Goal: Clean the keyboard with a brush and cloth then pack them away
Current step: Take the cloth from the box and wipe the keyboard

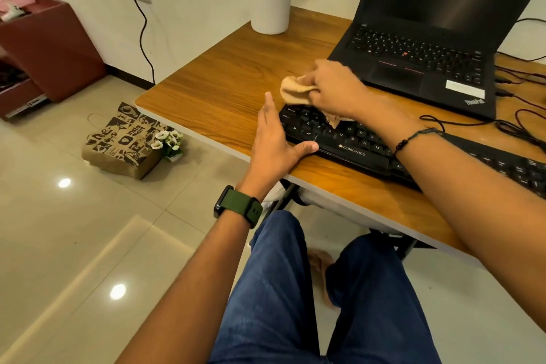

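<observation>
At lower left of the desk, your left hand lies open — fingers straight, thumb resting on the keyboard's near edge. Right of it, toward frame centre, your right hand grips the beige cloth over the keyboard's left keys.

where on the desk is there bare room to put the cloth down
Bare wood lies between the white plant pot, the desk's left edge and the keyboard. It is crowded right of the laptop, where cables run.
</observation>
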The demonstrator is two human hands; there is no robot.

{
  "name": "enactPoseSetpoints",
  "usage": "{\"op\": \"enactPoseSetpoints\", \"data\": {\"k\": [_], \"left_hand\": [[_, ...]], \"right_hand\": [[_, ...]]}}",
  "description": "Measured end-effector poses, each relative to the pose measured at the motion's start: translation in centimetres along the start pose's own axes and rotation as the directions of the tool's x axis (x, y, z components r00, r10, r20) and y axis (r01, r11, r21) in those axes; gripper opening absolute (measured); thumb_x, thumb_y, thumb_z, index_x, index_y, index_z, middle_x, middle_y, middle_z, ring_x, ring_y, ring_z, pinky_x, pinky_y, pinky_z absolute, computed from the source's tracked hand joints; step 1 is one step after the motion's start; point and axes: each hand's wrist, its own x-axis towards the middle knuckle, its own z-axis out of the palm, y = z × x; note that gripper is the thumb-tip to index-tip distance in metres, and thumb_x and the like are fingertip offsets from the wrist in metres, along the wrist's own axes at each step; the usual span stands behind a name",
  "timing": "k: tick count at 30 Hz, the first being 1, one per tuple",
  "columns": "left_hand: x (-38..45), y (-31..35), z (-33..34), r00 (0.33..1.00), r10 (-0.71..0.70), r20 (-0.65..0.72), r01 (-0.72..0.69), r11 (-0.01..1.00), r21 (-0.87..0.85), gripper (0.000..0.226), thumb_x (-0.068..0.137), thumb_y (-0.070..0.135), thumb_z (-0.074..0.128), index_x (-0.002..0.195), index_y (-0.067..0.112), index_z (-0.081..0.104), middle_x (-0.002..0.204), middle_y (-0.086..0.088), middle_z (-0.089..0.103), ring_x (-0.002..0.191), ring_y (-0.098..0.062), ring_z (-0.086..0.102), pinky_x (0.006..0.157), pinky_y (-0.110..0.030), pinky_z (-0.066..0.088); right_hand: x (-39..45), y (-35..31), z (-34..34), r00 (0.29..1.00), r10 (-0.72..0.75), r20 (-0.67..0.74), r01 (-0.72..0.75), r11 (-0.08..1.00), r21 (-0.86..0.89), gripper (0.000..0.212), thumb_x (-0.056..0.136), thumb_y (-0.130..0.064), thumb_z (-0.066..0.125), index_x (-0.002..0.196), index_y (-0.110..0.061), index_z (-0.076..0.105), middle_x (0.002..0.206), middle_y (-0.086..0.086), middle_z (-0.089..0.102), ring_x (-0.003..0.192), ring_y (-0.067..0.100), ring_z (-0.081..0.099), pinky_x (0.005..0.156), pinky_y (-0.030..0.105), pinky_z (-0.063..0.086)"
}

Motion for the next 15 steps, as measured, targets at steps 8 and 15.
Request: {"op": "enactPoseSetpoints", "data": {"k": [8,15], "left_hand": [[0.4,-0.4,0.1,1.000,0.012,-0.009,-0.012,1.000,0.017,0.118,0.068,0.029,0.080,0.146,0.004,-0.006,0.144,-0.012,0.027,0.132,-0.020,0.027,0.092,-0.009,0.020],[-0.1,0.0,-0.1,1.000,0.012,-0.017,-0.012,1.000,0.025,0.117,0.068,0.036,0.078,0.146,0.007,-0.004,0.150,-0.011,0.018,0.138,-0.021,0.019,0.107,-0.025,0.021]], "right_hand": [[-3.5,-2.1,0.5,0.916,-0.347,0.199,0.325,0.936,0.137,0.025,0.075,0.002,0.051,0.082,-0.010,0.071,0.101,0.000,0.053,0.091,0.018,0.052,0.074,0.032,0.044],[-0.9,0.7,-0.9,0.995,0.003,-0.099,0.000,0.999,0.035,0.041,0.086,-0.002,0.047,0.123,-0.017,0.060,0.119,0.007,0.056,0.110,0.025,0.051,0.092,0.036,0.040]]}}
